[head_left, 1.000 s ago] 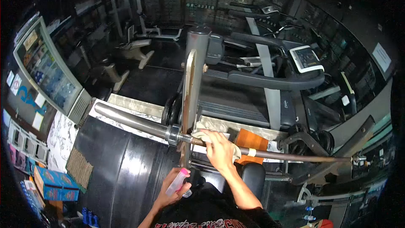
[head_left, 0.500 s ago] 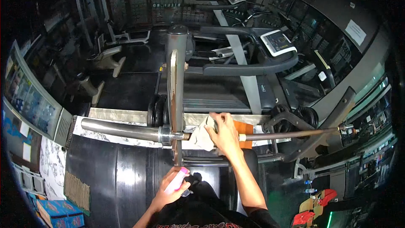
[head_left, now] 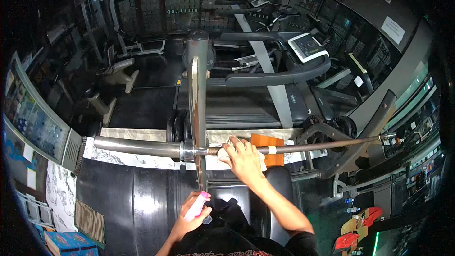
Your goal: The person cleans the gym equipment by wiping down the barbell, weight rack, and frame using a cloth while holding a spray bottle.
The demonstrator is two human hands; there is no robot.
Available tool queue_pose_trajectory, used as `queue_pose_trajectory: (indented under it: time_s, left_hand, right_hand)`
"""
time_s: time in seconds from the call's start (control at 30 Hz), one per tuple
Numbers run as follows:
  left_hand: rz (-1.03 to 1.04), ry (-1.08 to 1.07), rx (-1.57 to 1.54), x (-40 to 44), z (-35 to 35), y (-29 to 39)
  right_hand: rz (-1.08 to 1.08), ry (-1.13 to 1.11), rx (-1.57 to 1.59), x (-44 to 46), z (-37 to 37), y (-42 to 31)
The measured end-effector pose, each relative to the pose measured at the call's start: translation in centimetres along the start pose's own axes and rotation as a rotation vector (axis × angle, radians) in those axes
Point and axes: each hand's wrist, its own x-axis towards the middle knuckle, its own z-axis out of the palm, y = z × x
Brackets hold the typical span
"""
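A long barbell [head_left: 313,147] runs across the view, its thick shiny sleeve [head_left: 137,146] on the left beside an upright metal post [head_left: 196,90]. My right hand [head_left: 244,162] is closed over the bar just right of the post, pressing a pale cloth [head_left: 222,153] around it. Most of the cloth is hidden under the fingers. Lower down, near my body, my left hand [head_left: 186,219] grips a spray bottle [head_left: 197,207] with a pink top; its lower part is partly covered by the hand.
A black bench pad [head_left: 278,194] lies below the bar, with an orange panel [head_left: 268,142] behind it. Beyond stands a treadmill [head_left: 241,106] with a white-framed console [head_left: 308,47]. Weight plates [head_left: 177,125] hang near the post. At lower left is a blue box [head_left: 71,244].
My right hand has come down flatter over the bar and shifted slightly left, bunching the cloth under it. My left hand still holds the spray bottle in nearly the same place.
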Motion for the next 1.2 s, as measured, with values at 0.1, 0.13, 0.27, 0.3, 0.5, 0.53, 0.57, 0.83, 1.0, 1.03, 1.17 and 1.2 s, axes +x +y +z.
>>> queue_pose_trajectory:
  time_s: [0.1,0.13,0.27,0.3,0.5,0.53,0.57,0.83,1.0,1.03,1.17,1.2]
  left_hand:
    - [0.081,0.022,-0.007,0.2,0.3,0.3]
    - [0.083,-0.005,-0.014,0.1,0.4,-0.1]
    - [0.14,-0.004,0.046,-0.1,0.7,-0.6]
    - [0.118,-0.01,0.039,-0.2,0.8,-0.7]
    - [0.065,-0.032,0.007,-0.6,0.9,-0.5]
    - [0.034,-0.031,0.005,-0.8,0.9,-0.4]
    - [0.026,-0.027,0.009,-1.0,0.9,-0.3]
    - [-0.073,0.0,0.019,-2.0,0.5,-0.6]
    - [-0.068,0.007,0.019,-2.4,1.2,-1.3]
    - [-0.104,0.009,0.0,-2.3,1.3,-1.3]
    - [-0.052,-0.015,-0.006,-1.4,2.1,-0.6]
    - [-0.057,-0.03,0.016,-1.2,2.3,-0.5]
  right_hand:
    - [-0.112,-0.014,-0.027,-0.7,-1.3,1.8]
    - [-0.1,-0.042,-0.052,-1.1,-1.9,2.5]
    - [0.018,-0.007,-0.043,-3.1,-3.2,5.3]
    - [0.016,-0.006,-0.046,-3.5,-3.5,6.0]
    - [0.176,0.117,-0.022,-3.9,-4.6,6.5]
    - [0.224,0.072,0.001,-4.2,-3.9,6.7]
    - [0.221,0.066,0.009,-4.4,-3.8,6.5]
    - [0.062,0.066,-0.095,-5.1,-2.4,7.4]
    - [0.221,0.024,0.154,-2.1,0.5,1.5]
    - [0.127,0.062,0.136,-1.3,1.1,-0.3]
    - [0.028,0.174,0.155,-0.3,1.9,-2.8]
    - [0.034,0.173,0.151,-0.5,1.5,-2.5]
